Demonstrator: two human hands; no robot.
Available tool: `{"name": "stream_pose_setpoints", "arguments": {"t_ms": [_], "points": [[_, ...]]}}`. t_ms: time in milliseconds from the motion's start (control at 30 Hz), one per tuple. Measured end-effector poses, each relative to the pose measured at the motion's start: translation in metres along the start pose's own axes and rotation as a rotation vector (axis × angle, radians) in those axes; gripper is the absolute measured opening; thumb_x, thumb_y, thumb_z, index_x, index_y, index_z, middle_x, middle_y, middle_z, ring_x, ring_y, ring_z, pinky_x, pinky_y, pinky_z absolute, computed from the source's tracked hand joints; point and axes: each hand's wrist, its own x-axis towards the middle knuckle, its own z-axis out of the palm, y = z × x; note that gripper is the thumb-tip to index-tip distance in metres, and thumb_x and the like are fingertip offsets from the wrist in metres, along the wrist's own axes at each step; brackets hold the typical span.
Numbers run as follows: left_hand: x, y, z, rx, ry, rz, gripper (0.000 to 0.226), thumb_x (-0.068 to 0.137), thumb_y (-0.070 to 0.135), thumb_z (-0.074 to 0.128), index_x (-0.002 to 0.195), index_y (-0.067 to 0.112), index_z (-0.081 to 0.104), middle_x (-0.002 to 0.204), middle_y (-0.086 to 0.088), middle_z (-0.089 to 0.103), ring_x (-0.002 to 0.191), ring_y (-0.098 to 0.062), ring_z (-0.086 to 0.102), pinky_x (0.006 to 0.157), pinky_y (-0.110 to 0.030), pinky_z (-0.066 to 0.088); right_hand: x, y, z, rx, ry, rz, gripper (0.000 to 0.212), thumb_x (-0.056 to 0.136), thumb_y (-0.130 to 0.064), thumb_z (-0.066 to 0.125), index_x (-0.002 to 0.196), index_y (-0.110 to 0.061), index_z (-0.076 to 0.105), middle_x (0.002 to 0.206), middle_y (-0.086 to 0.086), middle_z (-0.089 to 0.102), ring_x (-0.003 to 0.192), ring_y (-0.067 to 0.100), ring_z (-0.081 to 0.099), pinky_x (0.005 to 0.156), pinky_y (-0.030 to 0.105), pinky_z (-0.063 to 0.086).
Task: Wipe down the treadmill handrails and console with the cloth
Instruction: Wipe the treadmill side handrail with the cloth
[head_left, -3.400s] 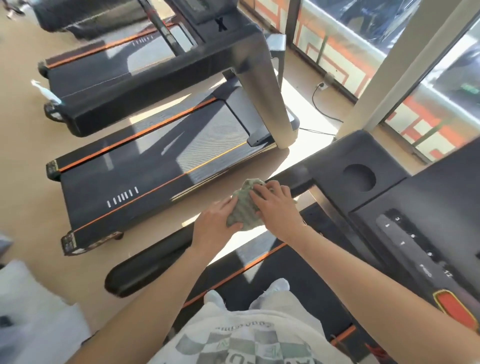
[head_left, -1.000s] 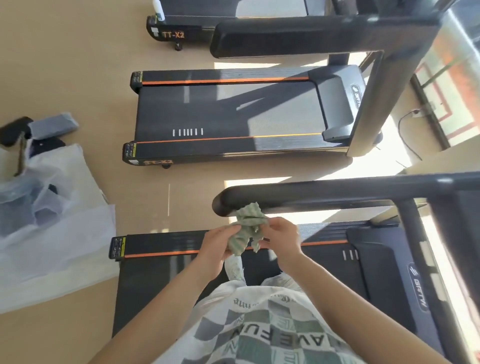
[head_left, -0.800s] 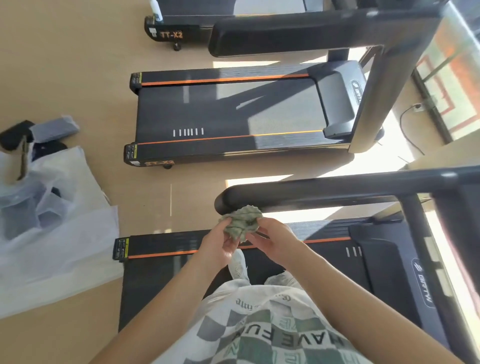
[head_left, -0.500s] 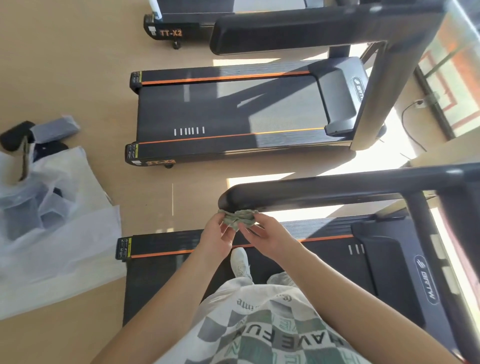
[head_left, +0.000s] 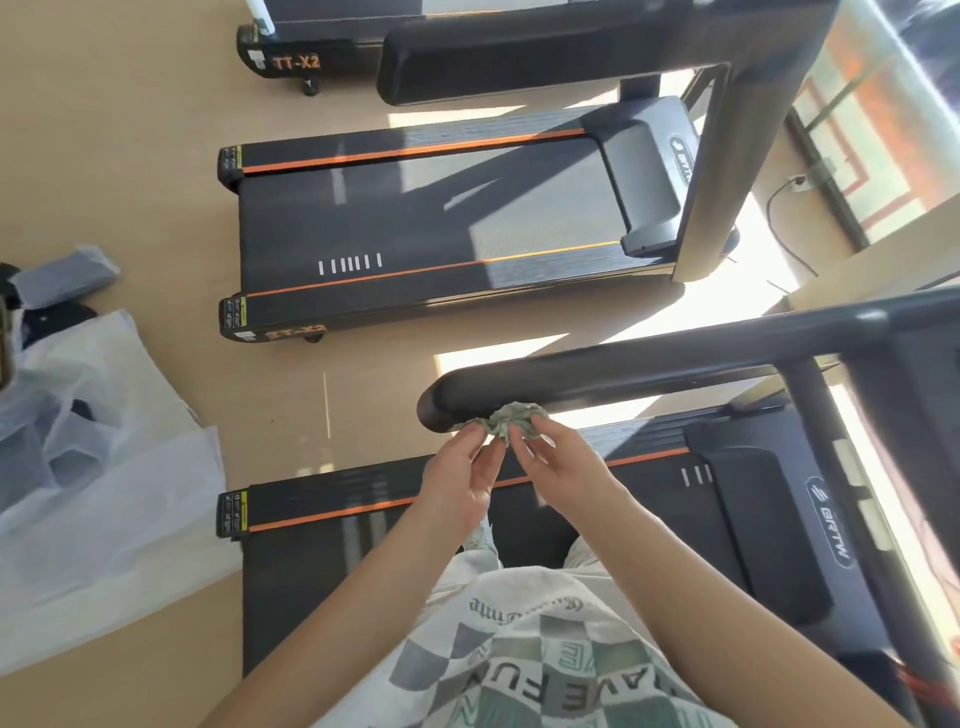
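Two hands, left hand (head_left: 460, 480) and right hand (head_left: 558, 465), pinching cloth (head_left: 511, 418) (crumpled), against handrail (head_left: 623, 371)

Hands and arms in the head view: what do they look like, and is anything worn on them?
Both the left hand and the right hand are bare: no gloves, and no rings, watch or bands that I can see. The forearms are uncovered all the way to the frame edge, with no sleeve in sight. Below them is a white top with a grey-green checker print and lettering.
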Motion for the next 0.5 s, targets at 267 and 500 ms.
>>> {"name": "stream_pose_setpoints", "arguments": {"t_ms": [267,500], "points": [[0.015,-0.013,0.006,-0.027,0.116,0.046,0.027,0.093,0.008,0.073,0.119,0.004,0.069,0.111,-0.012,0.077,0.108,-0.026,0.073,0.104,-0.040,0.054,0.006,0.012,-0.011,-0.404,-0.088,-0.146,0.043,0.085,-0.066,0.064,0.114,-0.034,0.064,0.114,-0.015,0.070,0.113,0.007,0.065,0.103,0.037,0.053],[0.026,-0.040,0.036,-0.022,0.105,-0.006,0.033,0.088,0.004,0.077,0.120,0.004,0.070,0.114,-0.011,0.076,0.107,-0.023,0.073,0.102,-0.037,0.055,0.004,0.015,-0.044,-0.281,-0.012,0.043,0.030,0.099,-0.047,0.056,0.122,-0.028,0.060,0.113,-0.014,0.069,0.105,0.005,0.067,0.094,0.025,0.054]]}}
